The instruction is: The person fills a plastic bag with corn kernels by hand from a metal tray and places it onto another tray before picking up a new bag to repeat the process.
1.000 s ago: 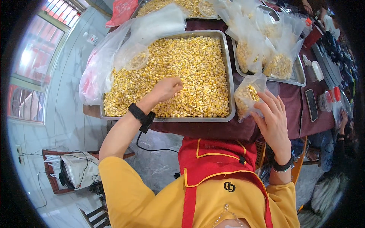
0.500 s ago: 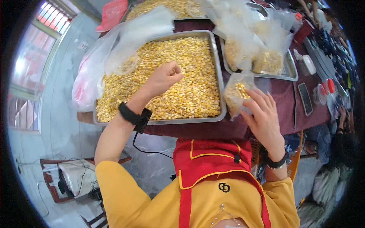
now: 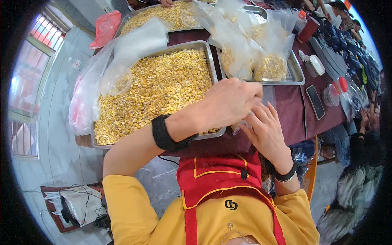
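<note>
A shallow metal tray (image 3: 212, 67) full of yellow corn kernels (image 3: 159, 90) lies before me, left of centre. Reaching across its near right corner, my left hand (image 3: 228, 102) is closed above a small clear plastic bag (image 3: 235, 128); whatever its fingers hold is hidden. The fingers of my right hand (image 3: 265, 132) are curled at the same bag, which my hands mostly cover. Just beyond them, filled bags of corn (image 3: 271, 67) stand in a second metal tray (image 3: 300, 69).
Clear plastic bags (image 3: 143, 36) and a round clear bowl (image 3: 122, 83) overlap the corn tray's left side. Farther back are another corn tray, where another person's hand (image 3: 166, 2) shows, and a pink bag (image 3: 107, 26). A phone (image 3: 315, 102) and a red-lidded jar (image 3: 342, 85) lie at right.
My left hand has moved right, from above the corn to over the small bag, and now meets my right hand. The whole view has shifted slightly.
</note>
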Available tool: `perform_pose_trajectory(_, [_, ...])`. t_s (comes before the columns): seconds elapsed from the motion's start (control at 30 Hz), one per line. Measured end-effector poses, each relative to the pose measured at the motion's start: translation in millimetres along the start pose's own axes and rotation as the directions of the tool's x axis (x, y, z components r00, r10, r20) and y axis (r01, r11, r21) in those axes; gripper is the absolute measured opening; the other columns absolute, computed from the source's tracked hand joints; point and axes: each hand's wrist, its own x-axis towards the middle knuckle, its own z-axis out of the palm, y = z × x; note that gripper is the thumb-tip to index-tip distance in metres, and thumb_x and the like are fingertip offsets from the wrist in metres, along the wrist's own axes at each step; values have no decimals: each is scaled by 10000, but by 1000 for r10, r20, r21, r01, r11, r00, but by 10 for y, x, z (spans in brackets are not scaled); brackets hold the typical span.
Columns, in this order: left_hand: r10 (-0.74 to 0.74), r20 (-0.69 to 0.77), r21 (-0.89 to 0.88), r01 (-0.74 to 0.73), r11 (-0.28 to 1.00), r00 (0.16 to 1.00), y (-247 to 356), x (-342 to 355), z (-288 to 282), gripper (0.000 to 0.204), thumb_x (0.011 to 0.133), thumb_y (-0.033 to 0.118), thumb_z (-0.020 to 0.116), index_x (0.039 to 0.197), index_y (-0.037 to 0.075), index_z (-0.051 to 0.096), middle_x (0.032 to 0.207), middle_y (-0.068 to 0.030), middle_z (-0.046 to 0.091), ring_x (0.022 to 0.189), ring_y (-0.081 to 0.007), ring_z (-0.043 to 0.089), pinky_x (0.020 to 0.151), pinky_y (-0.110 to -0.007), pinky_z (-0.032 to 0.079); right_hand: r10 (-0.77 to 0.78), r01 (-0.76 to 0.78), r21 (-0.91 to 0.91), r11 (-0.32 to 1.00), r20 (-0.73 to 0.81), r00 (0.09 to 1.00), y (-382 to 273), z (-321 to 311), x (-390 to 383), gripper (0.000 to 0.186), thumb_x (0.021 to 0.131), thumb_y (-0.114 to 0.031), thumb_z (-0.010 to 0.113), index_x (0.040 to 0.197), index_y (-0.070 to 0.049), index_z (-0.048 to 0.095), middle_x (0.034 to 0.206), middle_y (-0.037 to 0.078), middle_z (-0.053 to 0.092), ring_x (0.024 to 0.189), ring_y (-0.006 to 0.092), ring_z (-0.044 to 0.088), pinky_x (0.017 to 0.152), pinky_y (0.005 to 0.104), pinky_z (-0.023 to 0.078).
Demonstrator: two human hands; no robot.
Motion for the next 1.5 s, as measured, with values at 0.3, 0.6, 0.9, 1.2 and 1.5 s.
perform_pose_trajectory(0.3, [-537, -31, -761, 328, 560, 843, -826, -307, -238, 143, 924, 226, 582, 962, 91, 608, 641, 75, 443, 564, 5, 387, 487, -175, 311, 38, -39, -14, 999, -57, 998, 193, -50, -58, 166, 803, -163, 658, 940, -100, 587, 1192, 79, 583, 1164, 278, 525, 992, 487, 365])
perform_pose_trajectory(0.6, [-559, 77, 32, 559, 829, 825, -2027, -1169, 62, 314, 896, 263, 586, 1151, 85, 542, 1116, -143, 631, 1013, -293, 612, 818, -396, 483, 12, -13, -18, 1000, -58, 998, 150, -36, -12, 166, 799, -152, 657, 930, -87, 580, 1169, 80, 593, 1151, 281, 532, 994, 489, 373])
perform_pose_trajectory(0.9, [-486, 166, 298, 426, 854, 858, -1762, -905, 172, 278, 889, 281, 539, 1130, 145, 559, 986, -163, 661, 928, -360, 622, 776, -464, 482, -23, 23, -2, 1000, -43, 999, 60, -6, 98, 164, 785, -147, 670, 895, -78, 571, 1150, 84, 602, 1119, 281, 543, 978, 489, 385])
perform_pose_trajectory(1.2, [-482, 94, 395, 411, 821, 871, -1739, -289, 392, 329, 921, 300, 494, 1192, 115, 524, 954, -186, 662, 890, -376, 629, 776, -501, 484, -5, 5, -9, 1000, -14, 1000, 27, -18, 102, 154, 800, -157, 654, 898, -75, 568, 1165, 83, 598, 1133, 284, 538, 979, 498, 383])
perform_pose_trajectory(1.5, [-616, -40, 489, 554, 674, 786, -1882, -989, -17, 322, 938, 341, 475, 1179, 136, 535, 847, -208, 652, 823, -389, 631, 711, -502, 484, -15, 15, 14, 1000, -17, 1000, 50, -18, 81, 173, 803, -176, 659, 911, -70, 574, 1165, 96, 595, 1132, 296, 536, 984, 506, 378])
